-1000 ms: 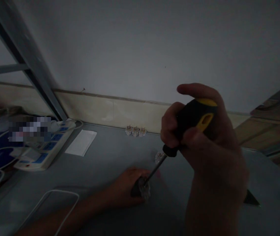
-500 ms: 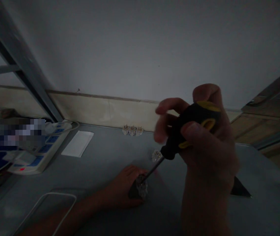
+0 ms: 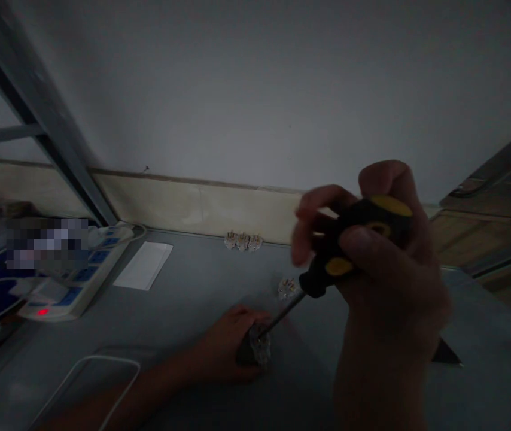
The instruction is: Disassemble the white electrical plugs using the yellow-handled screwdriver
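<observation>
My right hand point(image 3: 385, 263) grips the black and yellow handle of a screwdriver point(image 3: 349, 251), fingers curled and slightly blurred. The metal shaft slants down and left, its tip resting on a small clear plug-like part point(image 3: 259, 346). My left hand point(image 3: 224, 347) lies on the grey table point(image 3: 192, 299) and pinches that part against the surface. A second small clear part point(image 3: 286, 288) lies just behind the shaft.
Three similar small parts point(image 3: 243, 240) stand in a row at the wall. A white slip of paper point(image 3: 143, 266) and a white and blue power strip point(image 3: 76, 281) with a red light sit at the left, with white cables point(image 3: 103, 371). A dark flat object point(image 3: 446, 354) lies right.
My right hand's fingers have shifted round the handle, turning the screwdriver. The tip stays on the part under my left hand. The view has drifted slightly.
</observation>
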The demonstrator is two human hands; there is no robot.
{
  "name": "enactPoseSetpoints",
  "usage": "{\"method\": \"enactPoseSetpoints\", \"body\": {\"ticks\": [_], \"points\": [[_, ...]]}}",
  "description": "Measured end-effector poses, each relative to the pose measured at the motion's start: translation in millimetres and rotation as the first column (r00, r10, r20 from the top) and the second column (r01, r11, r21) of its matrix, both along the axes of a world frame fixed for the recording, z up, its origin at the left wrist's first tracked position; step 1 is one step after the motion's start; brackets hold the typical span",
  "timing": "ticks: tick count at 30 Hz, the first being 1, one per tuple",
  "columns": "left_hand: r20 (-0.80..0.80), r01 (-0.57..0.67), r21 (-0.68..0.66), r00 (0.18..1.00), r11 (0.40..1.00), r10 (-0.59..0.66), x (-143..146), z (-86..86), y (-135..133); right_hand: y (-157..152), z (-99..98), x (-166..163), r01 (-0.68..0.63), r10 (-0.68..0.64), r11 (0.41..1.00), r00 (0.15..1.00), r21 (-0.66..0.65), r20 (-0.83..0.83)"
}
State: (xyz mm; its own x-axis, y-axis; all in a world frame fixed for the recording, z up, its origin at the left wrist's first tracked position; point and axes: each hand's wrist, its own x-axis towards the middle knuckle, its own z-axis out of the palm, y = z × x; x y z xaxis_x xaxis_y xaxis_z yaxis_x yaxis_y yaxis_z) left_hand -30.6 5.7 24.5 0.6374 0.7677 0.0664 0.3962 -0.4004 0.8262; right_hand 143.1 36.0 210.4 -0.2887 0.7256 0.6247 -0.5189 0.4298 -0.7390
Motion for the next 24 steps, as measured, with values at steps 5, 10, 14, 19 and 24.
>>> {"method": "enactPoseSetpoints", "body": {"ticks": [5,10,14,19,24], "points": [[0.011,-0.039,0.042,0.999,0.998,0.039,0,-4.9,-2,5,0.3,0,-0.134,0.134,0.990,0.991,-0.040,-0.005],[-0.019,-0.091,0.007,0.996,0.996,0.091,2,-10.1,-2,5,10.4,9,-0.091,0.095,0.994,0.994,-0.057,0.061],[-0.016,-0.070,0.027,0.997,0.997,0.070,2,-8.5,-3,0,10.2,11,-0.069,0.070,0.998,0.995,-0.010,0.070],[-0.006,-0.036,0.075,0.999,0.997,0.037,0,-4.1,-4,0,5.6,3,-0.019,0.017,1.000,0.997,-0.023,-0.080],[0.011,0.022,0.100,1.000,0.995,-0.023,-2,0.6,-4,5,7.9,2,-0.140,0.135,0.986,0.989,-0.092,-0.055]]}}
